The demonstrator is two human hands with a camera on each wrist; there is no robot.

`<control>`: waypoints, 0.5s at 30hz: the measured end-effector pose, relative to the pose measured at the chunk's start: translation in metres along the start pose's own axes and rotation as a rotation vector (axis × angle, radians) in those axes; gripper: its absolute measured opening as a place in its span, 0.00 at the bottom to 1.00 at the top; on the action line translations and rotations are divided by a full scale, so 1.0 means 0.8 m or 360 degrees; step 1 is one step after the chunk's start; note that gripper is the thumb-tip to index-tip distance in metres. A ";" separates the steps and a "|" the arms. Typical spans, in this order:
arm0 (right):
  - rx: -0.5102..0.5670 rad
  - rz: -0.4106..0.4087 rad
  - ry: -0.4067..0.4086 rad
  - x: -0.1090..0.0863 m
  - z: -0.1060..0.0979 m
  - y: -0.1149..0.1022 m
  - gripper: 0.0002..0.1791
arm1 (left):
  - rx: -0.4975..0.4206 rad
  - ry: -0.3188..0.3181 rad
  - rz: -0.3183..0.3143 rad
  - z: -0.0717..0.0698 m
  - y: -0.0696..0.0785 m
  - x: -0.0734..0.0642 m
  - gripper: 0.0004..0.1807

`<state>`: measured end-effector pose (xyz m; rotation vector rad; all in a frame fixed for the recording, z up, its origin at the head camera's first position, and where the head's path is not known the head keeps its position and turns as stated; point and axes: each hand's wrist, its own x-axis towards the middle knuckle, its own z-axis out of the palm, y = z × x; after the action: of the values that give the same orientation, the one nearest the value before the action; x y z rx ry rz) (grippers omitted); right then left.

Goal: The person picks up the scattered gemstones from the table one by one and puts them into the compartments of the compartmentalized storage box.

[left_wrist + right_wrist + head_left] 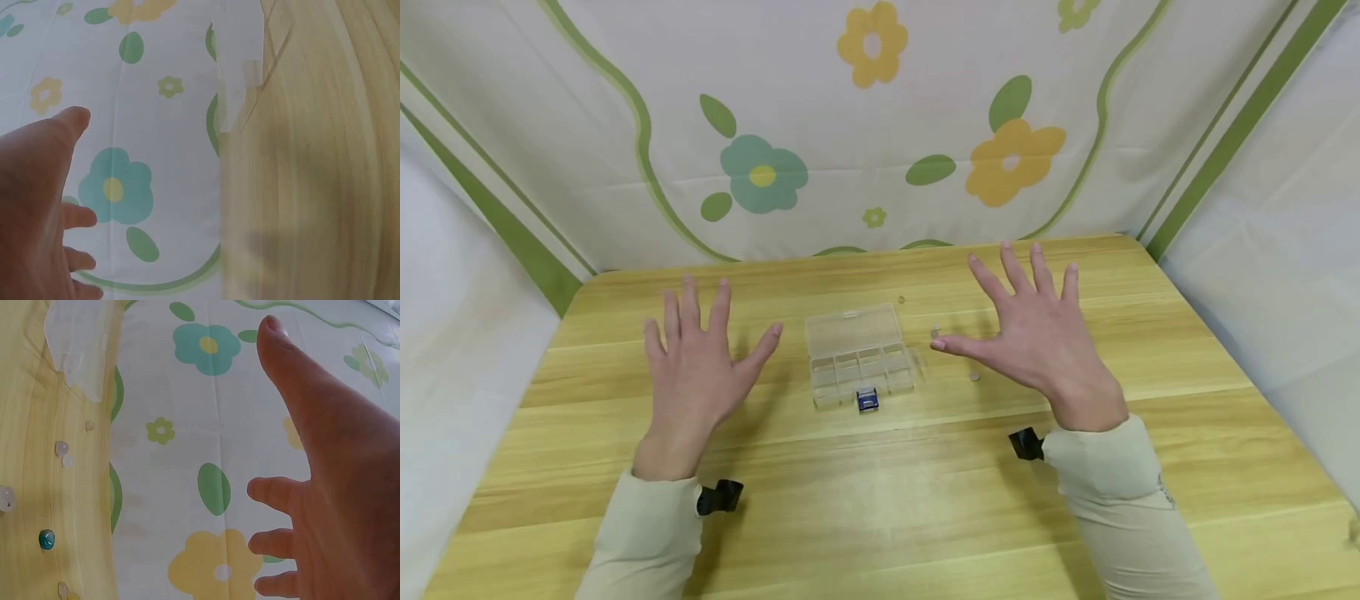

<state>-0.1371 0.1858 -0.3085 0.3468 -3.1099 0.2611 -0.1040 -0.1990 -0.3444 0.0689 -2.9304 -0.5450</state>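
Note:
Both hands are raised over the table with fingers spread and hold nothing. My left hand (696,375) is left of a clear plastic compartment box (861,371), and my right hand (1045,337) is to its right. The box's lid (852,328) is swung back toward the curtain. A small dark blue piece (867,400) sits at the box's front edge. Near the right thumb lie small clear beads (974,377). In the right wrist view a teal bead (47,539) and a whitish bead (62,448) show on the wood.
The wooden table (865,508) ends at a white curtain (820,100) printed with flowers. White cloth also hangs along both sides. A black wrist camera mount (721,497) juts from the left cuff, another (1026,444) from the right.

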 end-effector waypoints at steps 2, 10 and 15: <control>0.0011 0.0004 0.0005 -0.001 -0.001 0.001 0.66 | -0.0066 0.0002 0.0036 0.000 -0.002 -0.001 0.52; 0.0046 -0.0007 -0.0003 -0.005 -0.001 0.006 0.67 | -0.0354 -0.0132 0.0055 0.007 -0.006 -0.002 0.43; 0.0079 -0.0052 0.0002 -0.006 0.005 0.014 0.63 | -0.0528 -0.0303 0.0081 0.021 -0.008 -0.005 0.40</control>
<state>-0.1349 0.1971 -0.3143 0.3975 -3.0976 0.3383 -0.1027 -0.1988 -0.3624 -0.1033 -2.9627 -1.0739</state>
